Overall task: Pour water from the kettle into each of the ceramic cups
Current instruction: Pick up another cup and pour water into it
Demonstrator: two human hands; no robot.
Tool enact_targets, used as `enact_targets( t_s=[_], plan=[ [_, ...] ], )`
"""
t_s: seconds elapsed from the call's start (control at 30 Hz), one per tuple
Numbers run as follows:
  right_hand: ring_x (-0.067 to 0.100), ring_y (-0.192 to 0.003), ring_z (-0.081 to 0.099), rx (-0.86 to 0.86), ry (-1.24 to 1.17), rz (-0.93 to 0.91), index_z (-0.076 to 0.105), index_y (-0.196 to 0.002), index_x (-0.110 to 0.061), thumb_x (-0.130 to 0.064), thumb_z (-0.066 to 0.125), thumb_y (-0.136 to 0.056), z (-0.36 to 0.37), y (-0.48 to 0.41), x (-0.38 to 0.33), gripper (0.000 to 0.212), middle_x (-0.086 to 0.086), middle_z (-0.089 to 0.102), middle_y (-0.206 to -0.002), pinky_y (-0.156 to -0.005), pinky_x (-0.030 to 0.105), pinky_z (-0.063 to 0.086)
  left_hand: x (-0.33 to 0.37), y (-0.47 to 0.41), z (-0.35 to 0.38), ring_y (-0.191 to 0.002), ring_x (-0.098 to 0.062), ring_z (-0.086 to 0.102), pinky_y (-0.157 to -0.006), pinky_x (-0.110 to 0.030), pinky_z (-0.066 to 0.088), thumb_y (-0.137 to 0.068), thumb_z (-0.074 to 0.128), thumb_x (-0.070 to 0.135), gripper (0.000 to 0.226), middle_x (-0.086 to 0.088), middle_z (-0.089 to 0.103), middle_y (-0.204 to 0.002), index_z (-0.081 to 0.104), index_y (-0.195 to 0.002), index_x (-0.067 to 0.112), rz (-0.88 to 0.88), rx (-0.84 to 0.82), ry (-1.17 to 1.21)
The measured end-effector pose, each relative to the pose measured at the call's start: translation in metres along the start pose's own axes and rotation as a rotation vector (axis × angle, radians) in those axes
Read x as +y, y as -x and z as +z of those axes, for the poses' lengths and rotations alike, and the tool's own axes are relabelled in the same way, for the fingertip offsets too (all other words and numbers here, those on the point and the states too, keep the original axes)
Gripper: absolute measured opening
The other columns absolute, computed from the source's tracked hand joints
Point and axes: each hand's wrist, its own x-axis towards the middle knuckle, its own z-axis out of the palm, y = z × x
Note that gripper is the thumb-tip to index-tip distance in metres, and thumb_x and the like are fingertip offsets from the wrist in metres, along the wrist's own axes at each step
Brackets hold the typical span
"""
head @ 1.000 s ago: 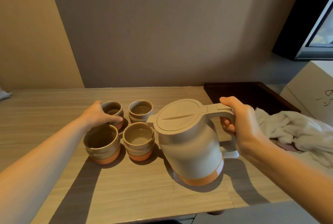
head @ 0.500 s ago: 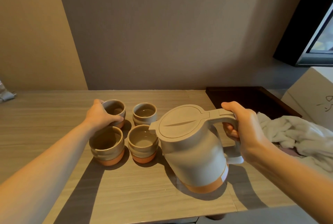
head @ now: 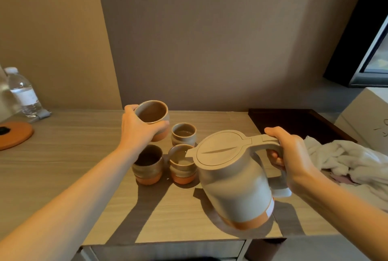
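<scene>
The left hand (head: 138, 132) gripped a raised cup (head: 152, 113), the right hand (head: 294, 155) clasped the kettle (head: 231, 176); I'd have brought its spout (head: 189, 153) over the cup, then tipped slowly.

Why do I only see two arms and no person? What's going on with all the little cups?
The camera sits on the person's head, looking down, so only their arms show. The left hand holds the lifted cup above the wooden table. The right hand grips the tilted kettle by its handle. Three more stand on the table: the back cup, the front left cup and the front right cup. A white towel lies on the right by a dark tray. A water bottle and an orange disc sit far left.
</scene>
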Motion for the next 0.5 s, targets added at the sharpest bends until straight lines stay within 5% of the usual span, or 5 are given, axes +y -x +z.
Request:
enact_targets(
  t_s=[0.27, 0.4, 0.5],
  plan=[
    [0.015, -0.052, 0.039, 0.017, 0.023, -0.018, 0.057, -0.059, -0.009, -0.031, 0.055, -0.090, -0.002, 0.019, -0.002, 0.039, -0.003, 0.046, -0.041, -0.060, 0.028, 0.037, -0.003, 0.096, -0.014, -0.110, -0.008, 0.053, -0.096, -0.032, 0.047, -0.051, 0.093, 0.032, 0.083, 0.004, 0.050, -0.123, 0.045, -0.118, 0.033, 0.023, 0.026, 0.079],
    [0.021, -0.066, 0.046, -0.002, 0.058, -0.062, 0.062, -0.066, -0.005, -0.029, 0.053, -0.091, -0.003, 0.028, -0.004, 0.036, 0.019, 0.057, -0.074, -0.064, 0.030, 0.038, -0.009, 0.142, -0.012, -0.106, 0.004, 0.047, -0.084, -0.013, 0.039, -0.054, 0.093, 0.017, 0.082, 0.011, 0.045, -0.119, 0.044, -0.117, 0.036, 0.056, 0.031, 0.063],
    [0.023, -0.068, 0.046, -0.019, 0.072, -0.086, 0.061, -0.064, -0.005, -0.028, 0.053, -0.092, -0.004, 0.030, -0.006, 0.037, 0.022, 0.056, -0.082, -0.065, 0.031, 0.038, -0.010, 0.154, -0.011, -0.109, -0.006, 0.050, -0.082, -0.013, 0.039, -0.055, 0.093, 0.019, 0.084, 0.010, 0.045, -0.121, 0.044, -0.121, 0.035, 0.035, 0.042, 0.087]
  ],
)
